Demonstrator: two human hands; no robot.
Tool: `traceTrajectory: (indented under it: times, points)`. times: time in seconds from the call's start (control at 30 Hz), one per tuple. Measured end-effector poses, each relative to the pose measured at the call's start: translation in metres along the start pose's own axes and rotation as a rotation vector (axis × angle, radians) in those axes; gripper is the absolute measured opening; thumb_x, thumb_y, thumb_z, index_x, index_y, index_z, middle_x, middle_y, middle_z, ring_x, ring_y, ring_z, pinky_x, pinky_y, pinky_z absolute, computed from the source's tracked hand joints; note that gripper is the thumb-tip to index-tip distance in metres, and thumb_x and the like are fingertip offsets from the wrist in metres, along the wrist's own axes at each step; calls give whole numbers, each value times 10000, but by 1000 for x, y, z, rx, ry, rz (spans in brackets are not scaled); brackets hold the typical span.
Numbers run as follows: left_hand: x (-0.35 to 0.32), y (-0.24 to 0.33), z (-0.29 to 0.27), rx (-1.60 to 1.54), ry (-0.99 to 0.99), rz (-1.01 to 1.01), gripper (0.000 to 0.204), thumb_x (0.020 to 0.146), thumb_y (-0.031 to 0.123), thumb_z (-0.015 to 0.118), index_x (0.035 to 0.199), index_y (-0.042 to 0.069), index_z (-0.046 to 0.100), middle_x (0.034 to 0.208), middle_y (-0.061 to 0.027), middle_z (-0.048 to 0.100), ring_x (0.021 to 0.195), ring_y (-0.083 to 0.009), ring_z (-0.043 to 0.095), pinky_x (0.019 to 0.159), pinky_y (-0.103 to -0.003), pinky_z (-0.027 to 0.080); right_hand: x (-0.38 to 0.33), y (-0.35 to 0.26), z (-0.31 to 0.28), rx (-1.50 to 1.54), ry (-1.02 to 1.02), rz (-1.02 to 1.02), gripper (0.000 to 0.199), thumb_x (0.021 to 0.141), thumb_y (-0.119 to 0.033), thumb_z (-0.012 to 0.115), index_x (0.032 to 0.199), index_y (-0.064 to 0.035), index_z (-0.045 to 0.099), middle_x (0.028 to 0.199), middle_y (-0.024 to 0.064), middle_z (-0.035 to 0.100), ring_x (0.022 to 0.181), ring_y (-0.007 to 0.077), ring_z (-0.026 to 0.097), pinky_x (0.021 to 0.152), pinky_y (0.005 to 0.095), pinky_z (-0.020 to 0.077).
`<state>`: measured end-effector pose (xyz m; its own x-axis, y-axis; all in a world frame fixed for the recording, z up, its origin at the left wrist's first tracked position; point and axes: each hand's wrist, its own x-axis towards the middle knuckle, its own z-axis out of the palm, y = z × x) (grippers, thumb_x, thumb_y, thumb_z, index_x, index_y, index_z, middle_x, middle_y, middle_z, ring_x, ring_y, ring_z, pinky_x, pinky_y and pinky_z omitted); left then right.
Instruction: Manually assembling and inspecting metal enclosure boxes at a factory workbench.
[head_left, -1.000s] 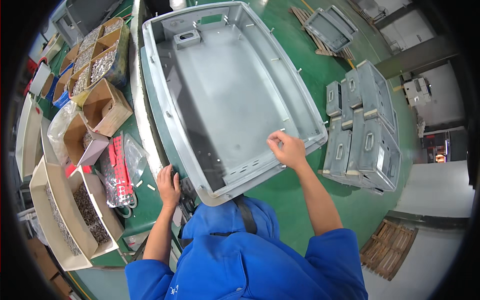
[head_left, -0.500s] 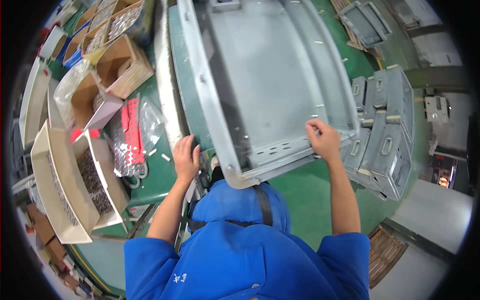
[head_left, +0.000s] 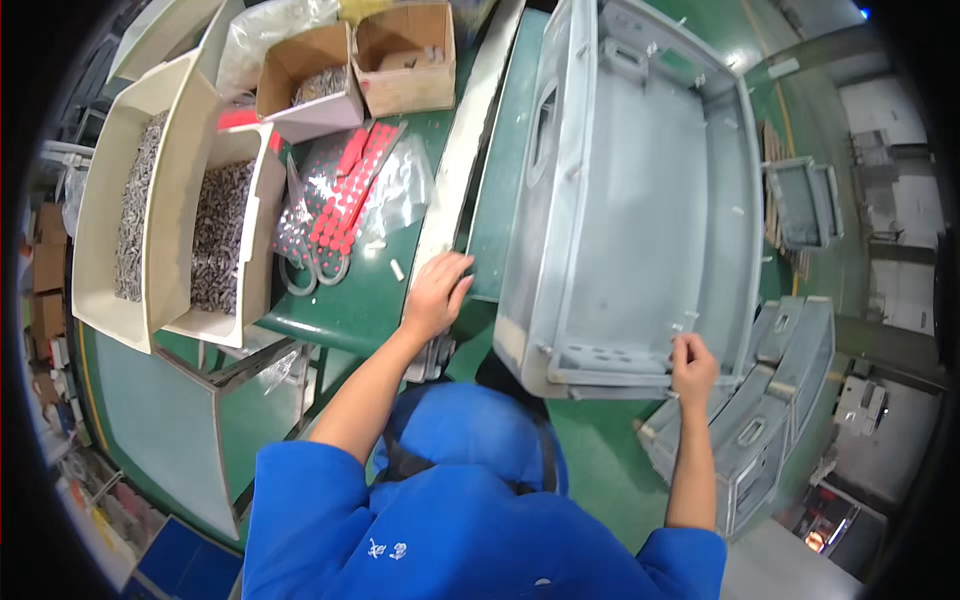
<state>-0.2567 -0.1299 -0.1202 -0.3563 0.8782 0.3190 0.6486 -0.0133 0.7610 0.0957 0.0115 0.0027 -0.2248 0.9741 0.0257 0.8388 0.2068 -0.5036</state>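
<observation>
Grey metal enclosure beside green bench

Location: right of the bench, interior facing up. Left of it stand two cream bins of small metal parts; cardboard boxes sit farther off, with a red-dotted sheet and a small white cylinder nearer. Stacked grey boxes crowd the near right corner. Right hand: at the near rim, fingers curled; from where I stand, I cannot tell whether they grip. Left hand: at the white edge strip, fingers loosely extended, nothing visibly held. Markings: small white lettering on the blue shirt. Compared with half a second ago, more of the enclosure's left outer wall shows; the right hand remains by the near rim.
</observation>
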Motion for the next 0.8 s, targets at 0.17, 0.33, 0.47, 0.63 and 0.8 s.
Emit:
traceTrajectory:
  times: [0.17,0.33,0.47,0.63,0.8]
  points:
    - [1,8,0,-97,8,-150,235,795,113,559,1012,26,573,994,-140,582,975,-285,530,872,-348,400,-1,-1,-3,-53,-15,-12,161,795,-239,540,752,-102,615,591,61,574,513,181,548,502,300,417]
    - [-12,3,6,-258,86,-464,268,855,162,523,1074,12,565,1033,-79,595,997,-158,534,832,-289,425,0,-13,-16,66,-59,-74,184,810,-260,539,889,-104,594,737,83,610,689,228,609,603,333,456]
    - [-34,33,7,-635,357,-714,380,877,214,504,1186,-2,459,987,-115,594,935,-137,551,777,-256,440,-14,1,-43,638,-17,-279,196,802,-143,564,947,-11,556,868,125,587,813,246,582,725,314,454]
    - [-107,36,33,-575,593,-810,307,878,166,480,1148,21,471,747,-35,546,548,-99,500,478,-213,420,-69,68,-104,752,-50,-437,132,772,-28,571,903,-7,568,839,109,586,761,235,570,696,308,453]
    - [-233,29,110,-517,244,-910,201,873,166,466,1039,54,488,676,-47,509,518,-127,521,394,-246,418,-60,135,-141,844,-105,-358,114,795,1,532,898,5,581,823,96,594,697,153,572,635,247,457]
